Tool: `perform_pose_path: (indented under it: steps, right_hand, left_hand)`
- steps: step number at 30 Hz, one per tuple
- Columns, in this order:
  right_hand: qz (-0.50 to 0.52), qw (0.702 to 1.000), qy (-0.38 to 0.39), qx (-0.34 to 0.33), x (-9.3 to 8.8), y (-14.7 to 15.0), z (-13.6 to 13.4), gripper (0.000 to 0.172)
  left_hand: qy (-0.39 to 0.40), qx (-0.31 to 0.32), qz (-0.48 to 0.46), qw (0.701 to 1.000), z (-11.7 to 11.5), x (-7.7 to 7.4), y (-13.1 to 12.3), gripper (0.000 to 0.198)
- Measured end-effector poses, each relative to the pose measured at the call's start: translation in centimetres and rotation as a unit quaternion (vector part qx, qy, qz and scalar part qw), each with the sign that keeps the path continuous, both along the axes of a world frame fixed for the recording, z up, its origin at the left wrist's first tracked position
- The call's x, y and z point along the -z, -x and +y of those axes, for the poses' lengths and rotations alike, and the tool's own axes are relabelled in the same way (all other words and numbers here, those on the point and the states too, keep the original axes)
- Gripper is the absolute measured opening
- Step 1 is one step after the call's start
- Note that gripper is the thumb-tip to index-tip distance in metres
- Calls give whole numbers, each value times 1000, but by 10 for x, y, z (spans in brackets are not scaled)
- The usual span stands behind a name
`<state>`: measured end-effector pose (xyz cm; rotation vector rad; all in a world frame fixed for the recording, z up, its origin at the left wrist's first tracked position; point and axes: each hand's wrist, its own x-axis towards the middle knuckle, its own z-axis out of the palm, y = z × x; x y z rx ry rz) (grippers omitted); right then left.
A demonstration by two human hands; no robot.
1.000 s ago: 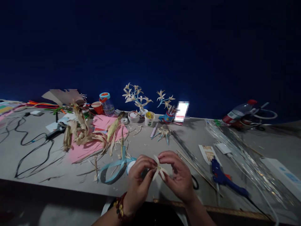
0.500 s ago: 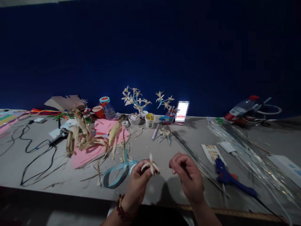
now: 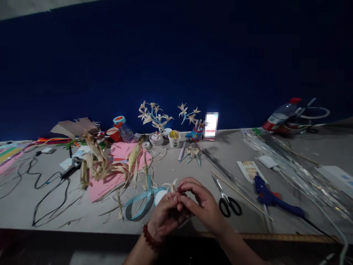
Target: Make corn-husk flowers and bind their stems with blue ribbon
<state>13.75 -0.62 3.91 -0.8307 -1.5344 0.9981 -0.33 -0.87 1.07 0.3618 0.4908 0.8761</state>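
Pale flower [image 3: 173, 186] is held just above the worktop [image 3: 195, 173], centre-front, where the fingertips of L hand [image 3: 168, 217] & R hand [image 3: 205, 208] are brought together. L hand is judged nearer: flower is seen right at its fingertips, w/ petals fanned away from the wearer, up & a bit to L; R hand is reached across from the R side to the same spot. Long axis can't be made out, as flower's base is covered by fingers; only the petal side is left exposed, pointed away from the palms.

Grip: L thumb & fingers are pressed together, flower's base prob. pinched b/w them. R thumb & index are curled in at the same place, but whether flower is pinched by them too, or only touched, can't be told.

Nearby: blue ribbon [image 3: 138, 208] is looped just L of L hand, w/ white roll [image 3: 160, 197] set beside it, close to flower. Scissors [image 3: 226, 198] are laid R of R hand, not touched, blades pointed away & slightly L, handles nearer the wearer. Thin stick [image 3: 242, 195] is laid aslant past them, then blue glue gun [image 3: 273, 198] further R, well apart from both hands. Husks [image 3: 96, 162] are heaped on pink paper [image 3: 104, 187] to the L; a spray of pale flowers [image 3: 154, 117] is stood at the back.
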Motion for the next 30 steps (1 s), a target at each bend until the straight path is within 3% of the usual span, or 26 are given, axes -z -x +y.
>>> perform_pose_path:
  steps: [6,11,18,23,26,30]
  right_hand:
    - [65,990,101,-70,-6,4,-3,17]
    - [167,966,161,-113,-6,7,-4,22]
    - [65,996,59,18,9,2,2,9]
    - [52,998,30,34,11,3,2,3]
    - [45,998,38,33,8,6,0,3]
    - [45,998,42,29,4,7,-1,3]
  left_hand:
    - [-18,19,-26,999,0,11,2,39]
    - [-43,17,18,999,0,8,1,39]
    - [-102,-129,126,978,-2,-2,2,20]
    - [-187,-207,218,935,-7,5,1,12]
    - [-199,-247,271,909,-9,13,1,15]
    - [-190,-270,276,903,-10,19,3,16]
